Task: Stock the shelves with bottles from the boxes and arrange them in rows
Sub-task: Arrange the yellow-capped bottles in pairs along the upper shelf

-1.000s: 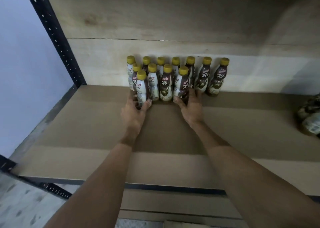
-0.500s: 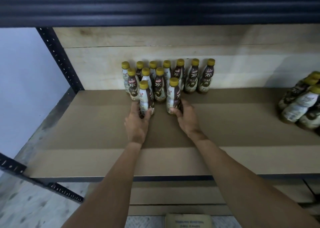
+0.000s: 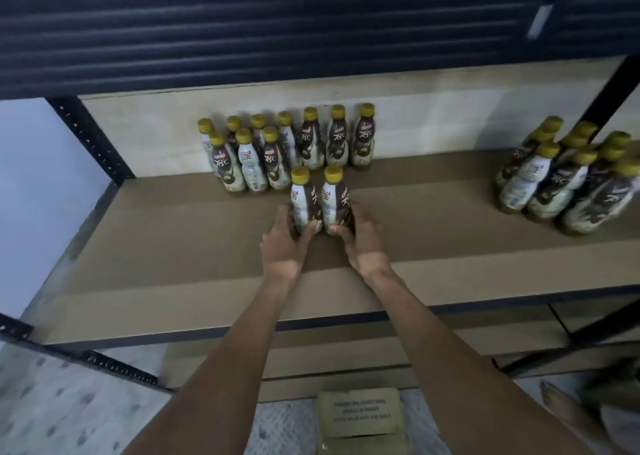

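Two brown-and-white bottles with yellow caps stand side by side on the brown shelf board (image 3: 156, 246). My left hand (image 3: 285, 243) grips the base of the left bottle (image 3: 303, 200). My right hand (image 3: 360, 240) grips the base of the right bottle (image 3: 334, 198). Both bottles stand upright, a little in front of the group of bottles (image 3: 287, 149) arranged in rows against the back panel. That group holds several bottles in a back row and three in a front row at its left.
A second cluster of the same bottles (image 3: 568, 174) stands at the right end of the shelf. A black upright post (image 3: 90, 139) bounds the shelf on the left. A cardboard box (image 3: 360, 416) sits on the floor below the shelf's front edge.
Both hands have drawn their two bottles away from the group toward me and to the right, bringing them together. The camera has pulled back, showing more of the right cluster.
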